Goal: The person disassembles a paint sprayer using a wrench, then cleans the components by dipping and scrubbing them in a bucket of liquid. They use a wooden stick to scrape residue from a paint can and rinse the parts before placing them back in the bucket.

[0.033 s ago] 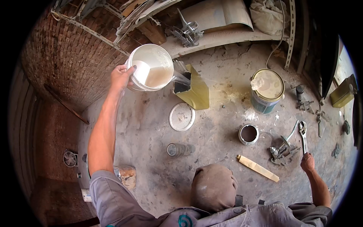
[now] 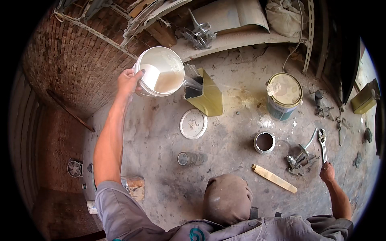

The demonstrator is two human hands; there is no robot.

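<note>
The white bucket [image 2: 171, 64] conceals the fingertips, thumb excepted, of my left hand [image 2: 128, 83]; my right hand [image 2: 327, 172] covers the end of the wrench [image 2: 323, 146]. Shadow obscures the interior of the yellow can [image 2: 212, 94]. My grey shirt [image 2: 124, 209] is cropped along the view's lower border.

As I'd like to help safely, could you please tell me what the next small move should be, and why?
Probably lay down the silver metal adjustable wrench: it occupies the right hand, while the left hand alone holds the round white plastic bucket by its rim.
</note>
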